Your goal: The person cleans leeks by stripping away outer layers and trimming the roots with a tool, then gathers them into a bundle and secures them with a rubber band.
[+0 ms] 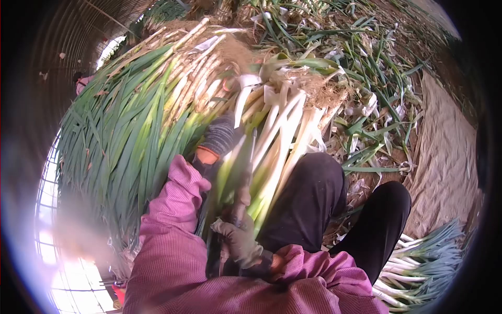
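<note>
My left hand [219,135], in a dark striped knit glove, is closed around a green onion in the middle of the pile; its fingertips are partly hidden and blurred. A strip of loose white skin [242,100] stands up beside it. Low in front of my body, my gloved right hand [240,242] grips an air blow gun [243,194], whose thin nozzle points up and away from me. White-stemmed green onions [285,136] with bushy roots lie across my lap, right of the nozzle. Unpeeled green onions [125,110] with long green leaves are heaped to the left.
Torn leaves and peeled skins [371,78] litter the ground at the upper right. A beige cloth [444,157] lies along the right side. More white-stemmed onions [418,267] lie at the lower right, beyond my dark-trousered knees [376,220]. A ribbed wall [63,57] curves at the upper left.
</note>
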Demonstrator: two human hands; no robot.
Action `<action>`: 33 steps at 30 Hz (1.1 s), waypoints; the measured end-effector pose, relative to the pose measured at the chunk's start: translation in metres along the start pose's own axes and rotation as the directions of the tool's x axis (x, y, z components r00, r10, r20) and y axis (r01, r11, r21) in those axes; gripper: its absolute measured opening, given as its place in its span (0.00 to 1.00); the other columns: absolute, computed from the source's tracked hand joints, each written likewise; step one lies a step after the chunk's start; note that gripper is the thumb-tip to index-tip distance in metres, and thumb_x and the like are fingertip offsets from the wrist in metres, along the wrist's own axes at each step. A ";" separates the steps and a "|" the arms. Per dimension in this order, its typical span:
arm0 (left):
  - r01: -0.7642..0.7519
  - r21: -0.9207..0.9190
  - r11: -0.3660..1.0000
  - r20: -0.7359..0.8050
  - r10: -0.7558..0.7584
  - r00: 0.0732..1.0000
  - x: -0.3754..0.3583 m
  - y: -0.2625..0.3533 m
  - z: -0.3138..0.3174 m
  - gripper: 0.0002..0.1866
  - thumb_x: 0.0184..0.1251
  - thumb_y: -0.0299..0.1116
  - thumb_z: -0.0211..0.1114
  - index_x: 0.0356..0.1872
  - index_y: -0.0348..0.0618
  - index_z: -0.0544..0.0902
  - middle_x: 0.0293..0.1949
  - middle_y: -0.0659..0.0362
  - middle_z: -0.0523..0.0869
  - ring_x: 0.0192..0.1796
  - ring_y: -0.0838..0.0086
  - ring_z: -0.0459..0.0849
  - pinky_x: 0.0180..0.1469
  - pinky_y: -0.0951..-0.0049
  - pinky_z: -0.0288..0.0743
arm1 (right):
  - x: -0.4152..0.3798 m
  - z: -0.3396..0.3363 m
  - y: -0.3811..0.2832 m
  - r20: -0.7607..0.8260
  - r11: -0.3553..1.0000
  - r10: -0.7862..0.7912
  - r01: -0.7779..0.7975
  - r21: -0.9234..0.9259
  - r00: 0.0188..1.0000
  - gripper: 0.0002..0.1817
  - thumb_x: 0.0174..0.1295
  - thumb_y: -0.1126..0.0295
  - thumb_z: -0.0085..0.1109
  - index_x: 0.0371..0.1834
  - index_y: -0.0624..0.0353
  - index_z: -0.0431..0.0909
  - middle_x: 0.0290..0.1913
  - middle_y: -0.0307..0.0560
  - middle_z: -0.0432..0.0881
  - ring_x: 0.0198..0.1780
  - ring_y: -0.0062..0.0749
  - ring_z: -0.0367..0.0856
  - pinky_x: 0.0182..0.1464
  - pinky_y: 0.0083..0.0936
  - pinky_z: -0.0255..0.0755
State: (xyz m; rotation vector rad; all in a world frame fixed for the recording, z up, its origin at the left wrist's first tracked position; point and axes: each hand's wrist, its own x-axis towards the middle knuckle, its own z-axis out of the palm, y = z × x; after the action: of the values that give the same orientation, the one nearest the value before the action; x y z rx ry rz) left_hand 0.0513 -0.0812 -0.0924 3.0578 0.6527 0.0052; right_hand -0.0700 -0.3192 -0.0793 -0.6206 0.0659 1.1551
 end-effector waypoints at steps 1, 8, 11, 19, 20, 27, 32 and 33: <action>-0.105 -0.096 0.990 -0.016 0.104 0.994 0.001 0.001 0.002 0.26 0.62 0.47 0.61 0.51 0.32 0.76 0.39 0.39 0.84 0.43 0.50 0.84 0.45 0.56 0.79 | -0.004 0.000 0.001 0.029 0.995 -0.093 0.093 -0.024 0.995 0.41 0.50 0.75 0.64 0.70 0.60 0.56 0.45 0.45 0.74 0.35 0.25 0.76 0.37 0.23 0.74; -0.639 -0.726 0.253 -0.484 0.471 0.737 0.075 0.087 0.034 0.28 0.59 0.52 0.63 0.50 0.36 0.80 0.39 0.43 0.85 0.42 0.57 0.84 0.45 0.61 0.76 | -0.028 0.013 -0.014 0.247 0.909 -0.398 0.415 -0.023 0.884 0.68 0.44 0.65 0.75 0.78 0.55 0.25 0.69 0.47 0.54 0.44 0.26 0.71 0.44 0.21 0.70; -0.385 -0.922 0.044 -0.303 0.538 0.786 0.060 0.071 0.000 0.25 0.61 0.50 0.63 0.47 0.37 0.82 0.39 0.45 0.85 0.41 0.57 0.84 0.45 0.63 0.77 | -0.031 0.016 -0.017 0.190 0.949 -0.309 0.315 -0.005 0.932 0.59 0.47 0.69 0.71 0.75 0.58 0.34 0.54 0.45 0.69 0.41 0.26 0.72 0.42 0.21 0.72; -0.036 -0.070 0.997 -0.143 0.026 0.989 -0.050 -0.078 -0.014 0.19 0.63 0.41 0.61 0.50 0.39 0.79 0.44 0.42 0.83 0.46 0.48 0.82 0.51 0.57 0.76 | -0.038 0.040 -0.022 0.044 0.995 0.002 -0.006 0.096 0.999 0.22 0.53 0.83 0.61 0.53 0.67 0.73 0.39 0.38 0.77 0.39 0.21 0.76 0.41 0.18 0.73; 0.028 0.027 0.999 -0.093 -0.025 0.995 -0.058 -0.089 -0.008 0.21 0.63 0.41 0.61 0.52 0.38 0.78 0.46 0.40 0.82 0.47 0.46 0.81 0.52 0.57 0.75 | -0.036 0.044 -0.021 0.029 0.996 0.065 -0.066 0.055 0.997 0.19 0.53 0.82 0.62 0.50 0.67 0.74 0.37 0.39 0.78 0.36 0.21 0.76 0.38 0.18 0.74; 0.060 0.003 0.998 0.049 -0.060 0.997 -0.039 -0.089 -0.002 0.22 0.59 0.42 0.63 0.51 0.39 0.79 0.51 0.42 0.82 0.52 0.48 0.82 0.54 0.55 0.76 | 0.013 0.063 -0.006 -0.108 0.978 0.168 -0.179 -0.105 0.980 0.11 0.55 0.70 0.65 0.35 0.65 0.74 0.21 0.45 0.77 0.06 0.29 0.65 0.06 0.26 0.61; -0.029 0.027 0.999 0.322 0.019 0.947 -0.020 -0.081 -0.017 0.31 0.51 0.44 0.69 0.58 0.43 0.77 0.51 0.43 0.83 0.53 0.51 0.82 0.56 0.59 0.76 | 0.032 0.059 0.004 -0.178 0.944 0.068 -0.120 -0.306 0.982 0.13 0.54 0.70 0.65 0.38 0.65 0.73 0.24 0.45 0.77 0.09 0.29 0.66 0.07 0.27 0.64; -0.086 -0.022 0.996 0.334 0.089 0.938 -0.021 -0.082 -0.017 0.33 0.51 0.44 0.69 0.60 0.44 0.76 0.51 0.43 0.83 0.53 0.52 0.83 0.56 0.59 0.77 | 0.031 0.056 0.005 -0.190 0.937 0.037 -0.101 -0.335 0.981 0.13 0.54 0.70 0.65 0.38 0.64 0.73 0.25 0.45 0.77 0.11 0.29 0.68 0.09 0.26 0.65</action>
State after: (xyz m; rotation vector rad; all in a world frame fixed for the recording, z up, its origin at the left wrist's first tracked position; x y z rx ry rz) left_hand -0.0018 -0.0148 -0.0769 2.9674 0.4909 -0.4985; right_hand -0.0759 -0.2644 -0.0462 -1.0413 0.0417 1.1855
